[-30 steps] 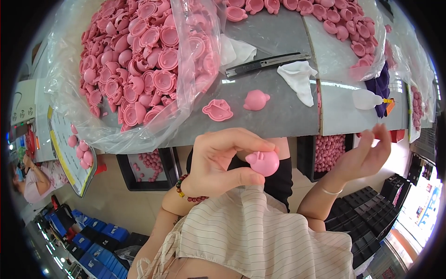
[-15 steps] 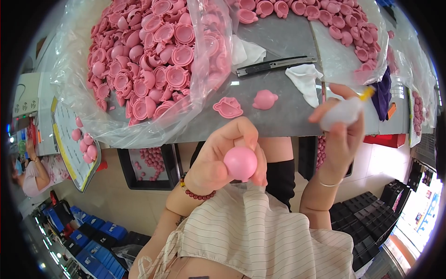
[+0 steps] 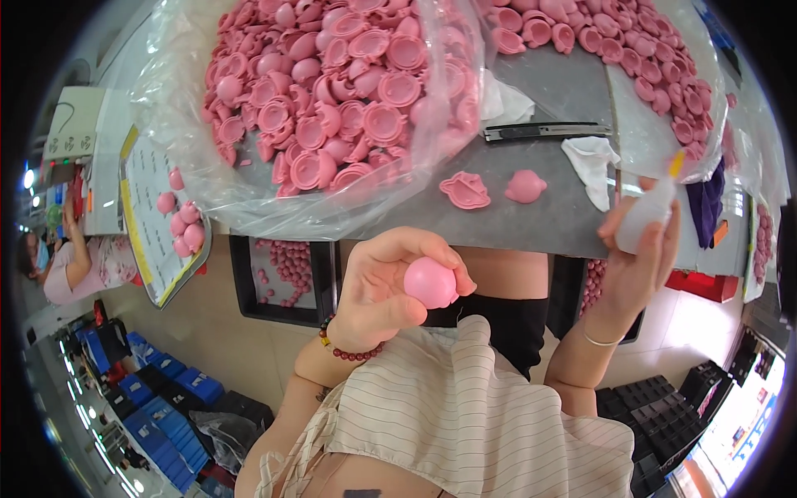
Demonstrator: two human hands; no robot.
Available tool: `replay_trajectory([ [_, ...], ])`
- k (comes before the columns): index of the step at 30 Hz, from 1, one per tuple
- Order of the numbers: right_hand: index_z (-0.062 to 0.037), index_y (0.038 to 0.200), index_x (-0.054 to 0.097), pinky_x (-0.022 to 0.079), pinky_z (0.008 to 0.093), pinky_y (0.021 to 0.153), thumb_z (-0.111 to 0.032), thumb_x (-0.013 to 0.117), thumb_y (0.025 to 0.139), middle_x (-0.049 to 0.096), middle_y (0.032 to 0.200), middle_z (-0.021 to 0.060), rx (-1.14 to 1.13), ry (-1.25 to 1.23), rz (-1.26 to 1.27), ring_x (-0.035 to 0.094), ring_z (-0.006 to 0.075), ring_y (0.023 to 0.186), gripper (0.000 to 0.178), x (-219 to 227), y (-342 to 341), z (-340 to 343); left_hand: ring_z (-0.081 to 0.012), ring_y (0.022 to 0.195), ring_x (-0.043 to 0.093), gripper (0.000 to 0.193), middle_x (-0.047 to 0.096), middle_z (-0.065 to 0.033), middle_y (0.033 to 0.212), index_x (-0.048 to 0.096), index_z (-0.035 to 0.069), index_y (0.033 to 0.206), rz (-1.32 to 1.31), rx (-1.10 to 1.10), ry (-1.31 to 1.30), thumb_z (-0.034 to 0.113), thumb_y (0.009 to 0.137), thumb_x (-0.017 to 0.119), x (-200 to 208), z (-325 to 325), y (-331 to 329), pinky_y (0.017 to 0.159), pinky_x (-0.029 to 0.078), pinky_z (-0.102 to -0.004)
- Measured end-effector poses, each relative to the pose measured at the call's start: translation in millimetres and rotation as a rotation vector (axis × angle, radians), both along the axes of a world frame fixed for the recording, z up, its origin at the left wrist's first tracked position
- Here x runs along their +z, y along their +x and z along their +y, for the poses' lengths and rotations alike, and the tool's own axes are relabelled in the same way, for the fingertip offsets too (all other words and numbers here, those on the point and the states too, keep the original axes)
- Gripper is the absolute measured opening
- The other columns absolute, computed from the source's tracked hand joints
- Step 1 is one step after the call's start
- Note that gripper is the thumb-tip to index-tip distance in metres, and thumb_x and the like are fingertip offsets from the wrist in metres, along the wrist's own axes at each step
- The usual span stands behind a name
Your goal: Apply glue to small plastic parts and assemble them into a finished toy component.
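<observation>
A smooth pink plastic ball (image 3: pixel 430 283) with a small nub on its side sits in the curled fingers of my left hand (image 3: pixel 371 286), just in front of the table edge. My right hand (image 3: pixel 635 266) grips a white squeeze bottle (image 3: pixel 646 217) whose yellow tip points up. On the grey table lie a pink half-shell (image 3: pixel 466 190), hollow side up, and a rounded pink piece (image 3: pixel 525 187) beside it. Behind them are a black utility knife (image 3: pixel 546 131) and a white cloth (image 3: pixel 591 170).
A clear plastic bag (image 3: pixel 178 166) full of pink half-shells fills the left of the table; more pink pieces (image 3: pixel 656 70) lie on plastic at the far right. A black tray (image 3: pixel 249 286) with pink balls is below the edge. A co-worker (image 3: pixel 75 270) sits far left.
The view has shifted left, so the table things appear further right. My left hand has turned the ball, its nub now towards the right. The bottle is tilted more upright.
</observation>
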State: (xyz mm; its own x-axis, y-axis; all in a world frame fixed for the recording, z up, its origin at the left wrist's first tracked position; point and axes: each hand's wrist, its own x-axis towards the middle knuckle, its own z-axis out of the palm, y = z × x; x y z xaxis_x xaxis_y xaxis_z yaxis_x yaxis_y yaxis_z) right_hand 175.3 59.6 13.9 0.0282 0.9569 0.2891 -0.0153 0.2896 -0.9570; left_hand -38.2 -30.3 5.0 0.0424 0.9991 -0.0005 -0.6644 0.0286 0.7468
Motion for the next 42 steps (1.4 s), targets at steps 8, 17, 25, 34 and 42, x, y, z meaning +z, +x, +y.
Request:
replay_trajectory([
  [8,0.0041,0.112,0.044,0.027,0.0193,0.047,-0.022,0.041,0.089,0.050,0.067,0.0059,-0.145,-0.003,-0.037,0.043,0.0102,0.059,0.035,-3,43,9,-0.0186,0.086,0.053,0.027,0.057,-0.0143,0.095,0.050,-0.003,0.102,1.030,0.960,0.136,0.017,0.084,0.051,19,-21,-116,0.079,0.040,-0.0292],
  [17,0.0092,0.110,0.043,0.032,0.0194,0.057,-0.024,0.041,0.088,0.048,0.063,0.0070,-0.103,0.031,-0.116,0.044,0.0109,0.059,0.040,-3,37,6,-0.0256,0.105,0.048,0.038,0.051,-0.0174,0.114,0.044,0.000,0.118,1.756,0.940,-0.360,0.023,0.088,0.039,20,-22,-183,0.088,0.036,-0.0305],
  [25,0.0100,0.107,0.042,0.032,0.0170,0.052,-0.028,0.042,0.087,0.052,0.062,0.0092,-0.080,0.054,-0.156,0.047,0.0096,0.055,0.042,-2,35,6,-0.0293,0.100,0.049,0.032,0.051,-0.0173,0.110,0.052,0.001,0.108,2.056,0.903,-0.200,0.021,0.084,0.047,37,9,-178,0.083,0.039,-0.0321],
  [34,0.0092,0.109,0.041,0.032,0.0197,0.058,-0.029,0.045,0.086,0.049,0.063,0.0072,-0.104,0.043,-0.144,0.044,0.0102,0.058,0.045,-4,37,4,-0.0221,0.068,0.056,0.011,0.059,-0.0102,0.077,0.057,0.001,0.075,1.915,0.667,0.073,0.006,0.069,0.064,28,46,-120,0.063,0.043,-0.0311],
  [42,0.0084,0.100,0.050,0.038,0.0228,0.063,-0.009,0.059,0.073,0.056,0.087,0.0109,-0.302,0.219,-0.020,0.050,0.0139,0.071,0.034,-9,30,-7,-0.0124,0.062,0.050,0.024,0.057,-0.0108,0.075,0.046,0.003,0.064,0.858,0.744,0.190,0.007,0.067,0.069,38,13,-89,0.056,0.037,-0.0193],
])
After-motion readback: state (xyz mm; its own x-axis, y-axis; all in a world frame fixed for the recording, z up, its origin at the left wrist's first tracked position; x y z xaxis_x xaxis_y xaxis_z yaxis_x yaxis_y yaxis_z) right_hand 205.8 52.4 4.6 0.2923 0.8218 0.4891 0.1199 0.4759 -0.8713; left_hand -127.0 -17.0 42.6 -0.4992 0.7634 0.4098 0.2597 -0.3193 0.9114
